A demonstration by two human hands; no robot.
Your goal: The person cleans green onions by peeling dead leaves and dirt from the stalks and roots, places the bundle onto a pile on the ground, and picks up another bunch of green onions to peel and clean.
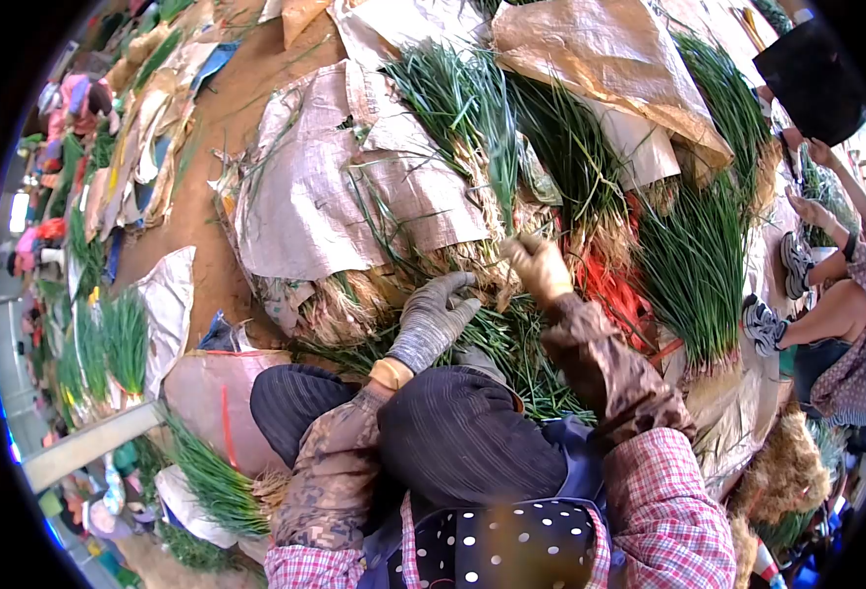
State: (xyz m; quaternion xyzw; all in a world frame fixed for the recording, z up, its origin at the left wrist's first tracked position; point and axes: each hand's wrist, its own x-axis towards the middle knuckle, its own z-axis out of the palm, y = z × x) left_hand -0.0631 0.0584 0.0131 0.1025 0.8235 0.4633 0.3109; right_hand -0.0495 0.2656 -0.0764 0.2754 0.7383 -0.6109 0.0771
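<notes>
My left hand [437,320], in a grey knitted glove, is beside the pale roots of a scallion pile [354,304]. Its fingers are bent, with a gap between thumb and fingers and nothing visible in them. My right hand [541,269], in a tan glove, has its fingers closed at the root end of a few scallions [503,177], whose green leaves point away from me. Just beyond both hands, more scallions [447,98] show under woven sacks [354,206]. Loose green leaves [521,358] lie below my hands, by my knees.
A big scallion bunch [693,275] stands to the right, near red netting [614,294]. Another person [860,324] sits at the far right beside a dark panel [813,79]. On the left are a bare dirt strip [163,250], a pinkish sack [202,393] and more scallions [212,481].
</notes>
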